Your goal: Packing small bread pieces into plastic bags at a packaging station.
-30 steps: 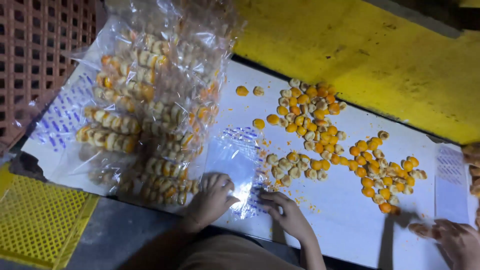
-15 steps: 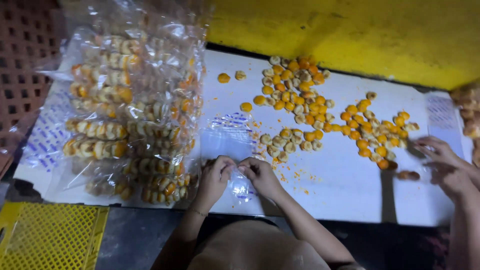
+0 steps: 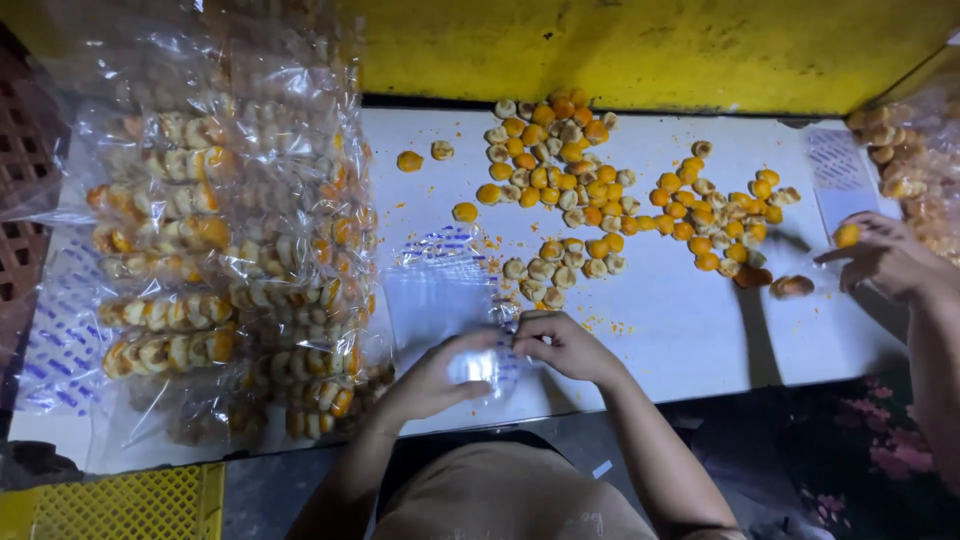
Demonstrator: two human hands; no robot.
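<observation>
What your view is losing at the bench

Your left hand (image 3: 432, 375) is covering part of the clear bag (image 3: 470, 365), whose glare is blurring its contents. The pile of filled bags (image 3: 220, 260) is running off the top-left edge, and the co-worker's hand (image 3: 885, 260) is being cut off at the right.

Three hands are in view: the person's left hand (image 3: 432, 378) and right hand (image 3: 566, 345), one co-worker's hand (image 3: 882, 258); several dozen loose cookies (image 3: 600, 200); roughly ten filled bags (image 3: 225, 270).
</observation>
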